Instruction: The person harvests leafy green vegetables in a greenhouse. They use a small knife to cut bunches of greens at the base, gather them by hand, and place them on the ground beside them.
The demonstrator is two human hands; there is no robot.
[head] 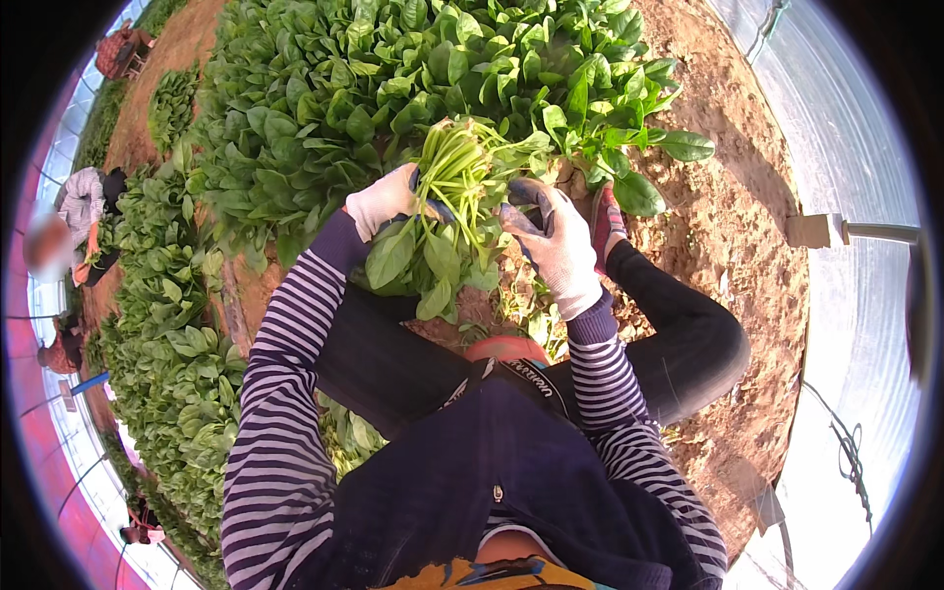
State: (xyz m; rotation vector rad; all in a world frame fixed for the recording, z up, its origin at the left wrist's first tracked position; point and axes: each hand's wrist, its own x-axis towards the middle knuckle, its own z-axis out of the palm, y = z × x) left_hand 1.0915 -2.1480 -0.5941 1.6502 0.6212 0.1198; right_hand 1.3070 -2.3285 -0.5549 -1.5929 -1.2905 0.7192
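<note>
A bunch of leafy greens that looks like spinach [461, 158] is gripped in my left hand [391, 199], its pale cut stems pointing up and its leaves hanging below. White gloves with dark-coated fingers cover both hands. Just right of the bunch is my right hand [553, 240], its fingers curled and apart, with nothing visible between them. Behind the bunch grows a dense bed of the same plants [354, 81]. A few outer plants [612, 155] lean over the soil beyond my right hand.
Brown soil [730, 310] stretches right to clear plastic sheeting [848, 162]. A red shoe [605, 221] on my bent leg stands near my right hand. Another leafy row [162, 317] runs along the left. Beyond it, a person in a striped top [81, 195] crouches; other people are farther off.
</note>
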